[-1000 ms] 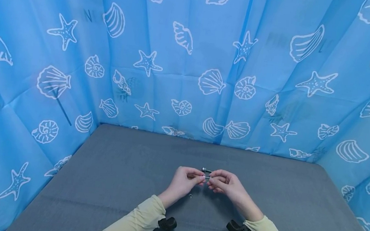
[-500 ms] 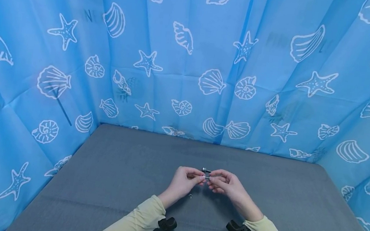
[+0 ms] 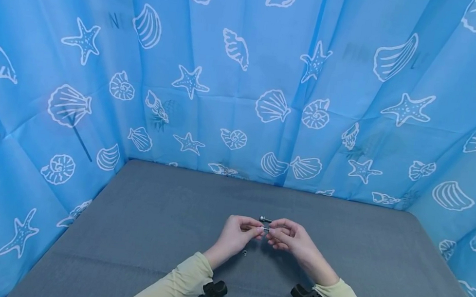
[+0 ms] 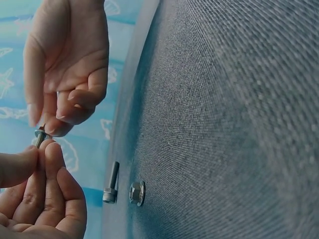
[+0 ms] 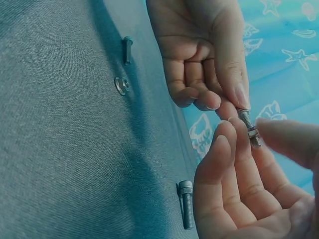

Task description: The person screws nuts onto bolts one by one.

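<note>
My left hand point(image 3: 234, 238) pinches a small metal bolt point(image 5: 244, 118) by its head between thumb and fingertips. A nut point(image 5: 252, 132) sits on the bolt's thread, with the threaded tip sticking out past it. My right hand point(image 3: 291, 238) has thumb and index finger point(image 5: 241, 137) on either side of the nut, other fingers loosely curled. Both hands meet just above the table. Behind them lies a socket-head bolt point(image 3: 265, 219), also seen as a bolt point(image 5: 186, 204) beside the right hand in the right wrist view.
A loose flange nut point(image 3: 244, 252) lies on the grey cloth-covered table point(image 3: 157, 237), near the left wrist. Another bolt point(image 5: 128, 50) lies close to it in the right wrist view. A blue shell-patterned curtain point(image 3: 235, 99) encloses the table's back and sides.
Both hands stay in place at the bolt, with only slight finger movement at the nut. The loose bolt and nut have not moved.
</note>
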`<action>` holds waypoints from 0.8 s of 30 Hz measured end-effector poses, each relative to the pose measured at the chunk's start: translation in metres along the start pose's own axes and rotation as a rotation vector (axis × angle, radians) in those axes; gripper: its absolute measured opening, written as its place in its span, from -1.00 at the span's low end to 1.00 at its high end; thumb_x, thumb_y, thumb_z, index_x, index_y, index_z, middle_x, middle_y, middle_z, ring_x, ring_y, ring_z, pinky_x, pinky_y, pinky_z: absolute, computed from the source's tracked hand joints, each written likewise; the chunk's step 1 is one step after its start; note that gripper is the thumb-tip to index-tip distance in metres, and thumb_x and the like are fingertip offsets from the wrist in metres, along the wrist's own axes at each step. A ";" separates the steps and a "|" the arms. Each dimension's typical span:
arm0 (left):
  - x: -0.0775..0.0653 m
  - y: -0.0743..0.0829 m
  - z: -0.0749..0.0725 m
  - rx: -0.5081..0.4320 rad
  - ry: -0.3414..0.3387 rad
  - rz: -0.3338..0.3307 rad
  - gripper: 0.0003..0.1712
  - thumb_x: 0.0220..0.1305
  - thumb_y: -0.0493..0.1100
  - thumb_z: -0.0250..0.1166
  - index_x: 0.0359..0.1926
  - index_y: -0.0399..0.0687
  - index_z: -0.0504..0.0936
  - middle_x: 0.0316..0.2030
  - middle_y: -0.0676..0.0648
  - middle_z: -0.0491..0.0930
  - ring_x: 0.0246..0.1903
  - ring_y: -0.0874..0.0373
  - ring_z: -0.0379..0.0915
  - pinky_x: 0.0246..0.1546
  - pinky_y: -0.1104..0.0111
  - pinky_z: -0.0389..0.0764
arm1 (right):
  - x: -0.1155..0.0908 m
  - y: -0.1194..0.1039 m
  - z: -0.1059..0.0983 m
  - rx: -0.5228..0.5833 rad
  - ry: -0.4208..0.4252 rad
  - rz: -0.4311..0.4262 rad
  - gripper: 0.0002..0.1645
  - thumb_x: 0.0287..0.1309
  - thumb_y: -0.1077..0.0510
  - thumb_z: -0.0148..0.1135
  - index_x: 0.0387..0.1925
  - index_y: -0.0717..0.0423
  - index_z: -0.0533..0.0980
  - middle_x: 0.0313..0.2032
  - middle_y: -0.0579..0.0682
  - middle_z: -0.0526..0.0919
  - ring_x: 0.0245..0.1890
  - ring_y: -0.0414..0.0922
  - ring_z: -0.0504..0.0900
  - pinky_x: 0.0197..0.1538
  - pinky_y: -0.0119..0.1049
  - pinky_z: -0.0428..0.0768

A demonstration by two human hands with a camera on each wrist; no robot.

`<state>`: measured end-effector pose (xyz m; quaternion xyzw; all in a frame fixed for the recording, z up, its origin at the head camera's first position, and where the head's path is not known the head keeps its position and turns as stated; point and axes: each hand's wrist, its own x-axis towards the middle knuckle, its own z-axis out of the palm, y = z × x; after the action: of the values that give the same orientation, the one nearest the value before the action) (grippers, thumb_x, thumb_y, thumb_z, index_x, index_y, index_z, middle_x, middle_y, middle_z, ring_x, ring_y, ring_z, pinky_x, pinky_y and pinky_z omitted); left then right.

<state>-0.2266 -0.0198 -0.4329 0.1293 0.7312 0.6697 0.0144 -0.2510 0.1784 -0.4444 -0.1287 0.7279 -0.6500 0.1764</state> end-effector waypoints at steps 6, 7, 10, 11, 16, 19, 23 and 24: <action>0.001 -0.002 0.001 -0.031 -0.004 0.005 -0.85 0.27 -0.43 0.21 -0.20 -0.47 0.65 -0.34 -0.31 0.68 -0.25 -0.28 0.61 -0.15 -0.08 0.58 | 0.000 0.002 -0.001 -0.039 -0.014 -0.011 -0.61 0.36 0.12 0.11 -0.05 0.45 0.43 -0.28 0.17 0.65 -0.29 -0.07 0.65 -0.19 -0.18 0.66; 0.001 -0.002 0.001 -0.032 -0.005 0.006 -0.86 0.28 -0.43 0.21 -0.21 -0.46 0.65 -0.34 -0.31 0.67 -0.25 -0.28 0.61 -0.15 -0.08 0.58 | 0.001 0.002 -0.001 -0.046 -0.013 -0.003 -0.60 0.38 0.09 0.09 -0.07 0.44 0.44 -0.29 0.15 0.65 -0.30 -0.08 0.64 -0.20 -0.18 0.66; 0.001 -0.002 0.001 -0.027 -0.005 0.009 -0.86 0.28 -0.42 0.21 -0.21 -0.45 0.66 -0.33 -0.31 0.67 -0.25 -0.27 0.61 -0.16 -0.03 0.60 | 0.002 0.003 0.000 -0.042 0.007 0.026 -0.56 0.38 0.04 0.09 -0.07 0.42 0.45 -0.32 0.10 0.64 -0.32 -0.09 0.64 -0.21 -0.18 0.66; 0.001 -0.002 0.000 -0.026 -0.006 0.007 -0.85 0.28 -0.42 0.21 -0.20 -0.46 0.65 -0.33 -0.31 0.67 -0.25 -0.27 0.61 -0.16 -0.01 0.61 | 0.002 0.003 0.000 -0.036 0.012 0.029 -0.54 0.37 0.04 0.10 -0.04 0.43 0.43 -0.31 0.10 0.64 -0.32 -0.09 0.64 -0.20 -0.18 0.66; 0.008 -0.018 0.001 -0.014 0.001 0.000 -0.85 0.27 -0.37 0.24 -0.20 -0.40 0.67 -0.35 -0.21 0.69 -0.27 -0.19 0.64 -0.21 0.13 0.66 | 0.002 0.003 0.000 -0.008 0.002 0.003 -0.55 0.32 0.15 0.16 0.04 0.46 0.35 -0.23 0.22 0.64 -0.27 -0.07 0.65 -0.17 -0.15 0.66; 0.015 -0.033 0.002 0.001 0.003 -0.004 -0.85 0.27 -0.32 0.27 -0.20 -0.32 0.69 -0.37 -0.09 0.70 -0.30 -0.08 0.66 -0.24 0.24 0.67 | 0.001 0.003 0.001 -0.017 0.001 0.000 -0.59 0.33 0.14 0.15 -0.01 0.44 0.40 -0.23 0.23 0.64 -0.27 -0.07 0.64 -0.17 -0.16 0.65; 0.016 -0.038 0.002 0.021 0.002 -0.001 -0.84 0.27 -0.31 0.28 -0.19 -0.32 0.69 -0.38 -0.02 0.71 -0.31 -0.02 0.66 -0.27 0.30 0.67 | 0.000 0.004 0.003 -0.022 0.003 0.022 -0.54 0.39 0.03 0.07 -0.04 0.43 0.45 -0.28 0.15 0.64 -0.29 -0.09 0.63 -0.19 -0.21 0.65; 0.016 -0.038 0.002 0.022 0.003 0.002 -0.84 0.27 -0.31 0.28 -0.19 -0.32 0.69 -0.38 -0.02 0.71 -0.31 -0.02 0.66 -0.28 0.29 0.67 | 0.001 0.004 0.003 -0.010 0.007 0.032 -0.53 0.39 0.02 0.07 -0.04 0.42 0.45 -0.29 0.13 0.64 -0.30 -0.09 0.63 -0.20 -0.21 0.65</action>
<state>-0.2483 -0.0173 -0.4684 0.1290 0.7383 0.6619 0.0113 -0.2499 0.1758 -0.4489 -0.1158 0.7338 -0.6438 0.1834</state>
